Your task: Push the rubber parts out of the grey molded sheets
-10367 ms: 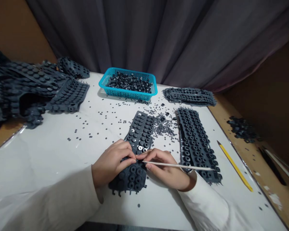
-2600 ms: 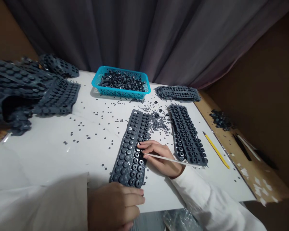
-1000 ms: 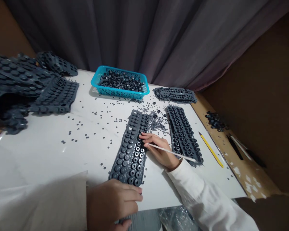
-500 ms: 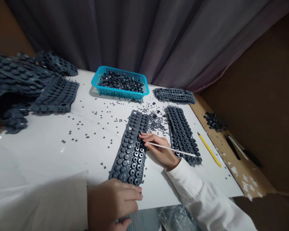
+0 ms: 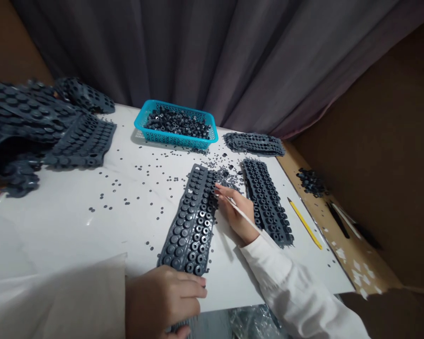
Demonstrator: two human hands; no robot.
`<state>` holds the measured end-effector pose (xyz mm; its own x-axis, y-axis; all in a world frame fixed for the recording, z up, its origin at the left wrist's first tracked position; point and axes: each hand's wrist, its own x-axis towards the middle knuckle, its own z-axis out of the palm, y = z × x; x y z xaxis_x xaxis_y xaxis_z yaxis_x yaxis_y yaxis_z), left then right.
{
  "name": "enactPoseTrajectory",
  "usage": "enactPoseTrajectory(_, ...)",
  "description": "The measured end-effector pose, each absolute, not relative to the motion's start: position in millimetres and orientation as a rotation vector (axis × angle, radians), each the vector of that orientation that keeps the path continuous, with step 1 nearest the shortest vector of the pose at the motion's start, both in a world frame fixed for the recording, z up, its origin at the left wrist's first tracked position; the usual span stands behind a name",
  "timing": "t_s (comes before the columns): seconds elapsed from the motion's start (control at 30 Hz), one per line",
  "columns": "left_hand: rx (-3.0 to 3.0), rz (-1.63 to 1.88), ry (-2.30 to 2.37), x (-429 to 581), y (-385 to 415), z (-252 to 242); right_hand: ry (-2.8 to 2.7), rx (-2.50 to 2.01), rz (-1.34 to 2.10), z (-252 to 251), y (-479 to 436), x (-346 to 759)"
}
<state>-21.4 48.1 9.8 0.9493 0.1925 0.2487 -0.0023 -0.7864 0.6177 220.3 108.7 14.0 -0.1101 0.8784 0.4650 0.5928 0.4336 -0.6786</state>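
Observation:
A dark grey moulded rubber sheet (image 5: 178,230) with rows of round studs lies on the white table in front of me. Its right-hand rows show open rings towards the near end. My left hand (image 5: 171,294) grips the sheet's near end at the table edge, fingers over the top and thumb lower down. A thin white stick (image 5: 245,217) is pinched in my right hand (image 5: 238,216), whose fingertips are at the sheet's upper right edge. The stick's tip is hidden by the fingers.
Behind stands a blue basket (image 5: 176,141) of small black rubber parts. More studded sheets (image 5: 268,202) lie right, a flat stack (image 5: 254,143) behind them, and a heap of sheets (image 5: 31,122) left. A yellow utility knife (image 5: 305,223) lies right. Tiny grey discs (image 5: 127,202) litter the table.
My right hand has moved up along the sheet's right edge, and the white stick has tilted more steeply. My left hand keeps its hold on the near end.

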Motion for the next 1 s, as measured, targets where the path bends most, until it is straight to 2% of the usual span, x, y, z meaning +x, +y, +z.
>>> enactPoseTrajectory(0.17,2.442,0.396,0.105,-21.0,49.0,6.0,-1.785,-1.151,0.749,14.8,106.4,218.6)
enactPoseTrajectory(0.37,2.453,0.443,0.162,-20.2,46.2,5.9,-1.795,-1.154,0.806,11.2,107.2,218.2)
enactPoseTrajectory(0.57,2.439,0.457,0.075,-19.2,49.7,5.2,-1.864,-1.128,0.721,12.8,107.8,218.1)
enactPoseTrajectory(0.8,2.435,0.475,0.118,-20.5,49.0,7.0,-2.148,-1.092,0.323,10.9,117.8,222.1)
enactPoseTrajectory(0.9,2.444,0.472,0.121,-20.7,48.4,9.0,-2.002,-1.176,0.235,9.2,119.2,224.9)
enactPoseTrajectory(1.0,2.434,0.51,0.133,-20.6,47.3,9.1,-1.786,-1.257,0.357,8.9,118.4,225.4)
